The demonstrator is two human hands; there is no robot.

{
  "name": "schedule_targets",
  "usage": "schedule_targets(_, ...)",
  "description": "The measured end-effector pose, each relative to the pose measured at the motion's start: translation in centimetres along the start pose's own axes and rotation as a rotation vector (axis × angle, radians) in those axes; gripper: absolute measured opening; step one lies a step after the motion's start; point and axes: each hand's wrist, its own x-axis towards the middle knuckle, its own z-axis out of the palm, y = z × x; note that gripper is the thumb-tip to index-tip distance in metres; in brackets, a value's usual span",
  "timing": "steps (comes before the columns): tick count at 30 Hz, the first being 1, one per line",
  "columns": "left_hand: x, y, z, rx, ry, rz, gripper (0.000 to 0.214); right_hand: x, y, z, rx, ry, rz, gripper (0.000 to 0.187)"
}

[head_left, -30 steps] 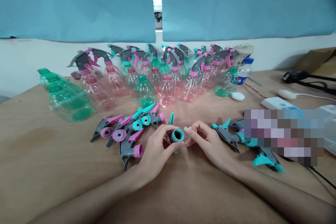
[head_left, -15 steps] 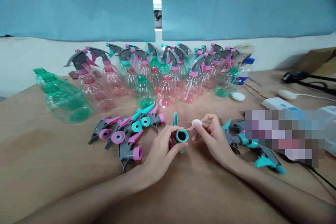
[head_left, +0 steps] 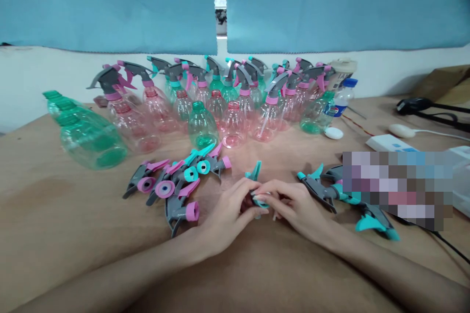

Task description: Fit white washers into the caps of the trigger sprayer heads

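Observation:
My left hand [head_left: 235, 208] is closed around a grey and teal spray trigger head [head_left: 261, 200]. Its teal trigger [head_left: 254, 171] sticks up past the fingers. My right hand [head_left: 295, 205] is closed over the collar end of that head, thumb and fingertips pressed on it. The collar's opening is mostly covered. No white round piece shows in the right fingers; a small pale bit peeks out below them, too small to name. Loose pink-collared trigger heads [head_left: 185, 211] lie left of my left hand, and teal ones [head_left: 319, 193] lie right of my right hand.
Pink and green spray bottles [head_left: 233, 129] stand along the back, several with trigger heads on. Green bottles [head_left: 93, 144] cluster at the left. At the right are a soda bottle [head_left: 341, 100], a white oval object [head_left: 333, 133], a power strip [head_left: 389, 144] and a cardboard box [head_left: 442, 88].
My right hand has moved left and down onto the collar of the spray trigger head. The white round piece it held is out of sight. The collar's dark opening is now covered by fingers.

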Motion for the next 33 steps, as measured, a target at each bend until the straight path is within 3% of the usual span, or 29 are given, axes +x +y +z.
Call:
schedule_targets(5, 0.0, 0.2, -0.1, -0.007, -0.015, 0.016, 0.013, -0.1, -0.1, -0.5, -0.071, 0.0, -0.059, 0.022)
schedule_targets(11, -0.2, 0.2, 0.0, 0.003, 0.038, -0.064, 0.023, 0.3, 0.0, -1.2, -0.123, 0.272, -0.072, 0.017)
schedule_targets(14, -0.2, 0.0, 0.0, 0.018, 0.084, -0.085, 0.023, 0.4, 0.1, -1.1, -0.121, 0.315, -0.107, 0.01)
schedule_targets(18, -0.1, -0.1, 0.0, 0.018, 0.102, -0.085, 0.026, 0.2, 0.1, -0.6, -0.12, 0.247, -0.206, 0.013)
schedule_targets(23, 0.0, 0.1, -0.1, 0.0, 0.097, -0.056, 0.027, 0.1, -0.2, -0.5, -0.164, 0.111, -0.201, 0.028)
schedule_targets(33, -0.1, 0.0, 0.0, 0.015, 0.1, -0.031, 0.032, -0.1, -0.6, -0.5, -0.303, 0.139, -0.235, 0.034)
